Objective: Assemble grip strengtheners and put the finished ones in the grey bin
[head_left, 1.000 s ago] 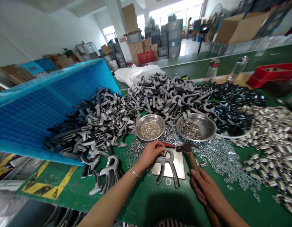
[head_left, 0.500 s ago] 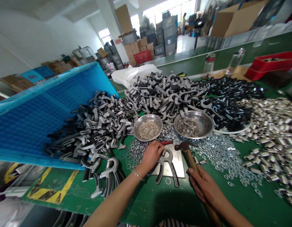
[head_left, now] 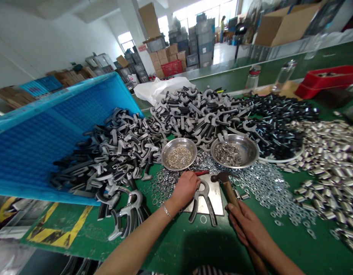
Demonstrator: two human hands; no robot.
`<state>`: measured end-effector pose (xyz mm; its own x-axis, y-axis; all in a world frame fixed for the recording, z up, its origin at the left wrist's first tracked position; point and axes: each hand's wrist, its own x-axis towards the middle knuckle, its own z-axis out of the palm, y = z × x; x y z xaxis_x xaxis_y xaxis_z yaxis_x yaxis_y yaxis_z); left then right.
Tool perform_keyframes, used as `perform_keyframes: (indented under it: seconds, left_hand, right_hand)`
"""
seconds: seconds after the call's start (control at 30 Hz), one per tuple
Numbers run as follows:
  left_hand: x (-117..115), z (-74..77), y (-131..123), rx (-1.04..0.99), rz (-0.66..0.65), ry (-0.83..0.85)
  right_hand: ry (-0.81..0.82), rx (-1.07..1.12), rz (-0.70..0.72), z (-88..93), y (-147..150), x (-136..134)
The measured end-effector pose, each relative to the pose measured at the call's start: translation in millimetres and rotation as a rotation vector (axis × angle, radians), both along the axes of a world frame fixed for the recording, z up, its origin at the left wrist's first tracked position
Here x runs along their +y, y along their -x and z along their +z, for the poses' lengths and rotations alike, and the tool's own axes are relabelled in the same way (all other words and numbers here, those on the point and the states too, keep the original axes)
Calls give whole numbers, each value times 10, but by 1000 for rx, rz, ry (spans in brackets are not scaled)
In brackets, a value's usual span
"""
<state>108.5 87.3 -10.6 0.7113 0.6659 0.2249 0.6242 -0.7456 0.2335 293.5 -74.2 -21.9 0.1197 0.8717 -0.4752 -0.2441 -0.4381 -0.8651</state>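
Observation:
My left hand (head_left: 185, 189) is closed on the top of a grey and black hand gripper (head_left: 203, 202), which lies on a small steel plate (head_left: 215, 196) on the green table. A red-handled tool (head_left: 201, 172) pokes out just past its fingers. My right hand (head_left: 247, 225) is wrapped round the wooden handle of a hammer (head_left: 226, 183). The hammer's head rests near the plate's far right corner.
Two steel bowls (head_left: 178, 153) (head_left: 234, 152) of small metal parts stand beyond the plate, amid loose rings (head_left: 262, 185). Piles of grey-black handles (head_left: 202, 110) spill from a tipped blue crate (head_left: 36, 141). Silver tubes (head_left: 331, 152) heap at right. A red tray (head_left: 328, 78) sits far right.
The view shifted a little. My left hand slid slightly lower on the hand gripper. The hammer stays in about the same spot.

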Motion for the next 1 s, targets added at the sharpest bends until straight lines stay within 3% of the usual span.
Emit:
perform_keyframes:
  seconds: [0.1,0.23,0.37,0.5,0.63,0.73,0.87,1.0]
  left_hand:
    - [35,-30,17,45,-95,-24]
    - [-2,-14,83,-138,5,134]
    - [-170,141,256,-234,84,205]
    - [-327,323,427,-65,4,195]
    - [-319,363,441,121,-39,131]
    - [-270,337,405,177,-46,103]
    - [-258,320,397,163,-36,84]
    - [-262,302,421,184,-31,69]
  right_hand:
    - [41,-83,38,68,-47,12]
    - [-57,-431,196,282,-282,100]
    - [-164,-714,467,668,-474,245]
    - [-207,-842,540,1003,-407,400]
    - [-190,-958,640,980,-292,574]
    - [-196,-927,740,902,-263,661]
    - [-228,-983,660,872,-276,713]
    - [-185,-998,715,893,-305,673]
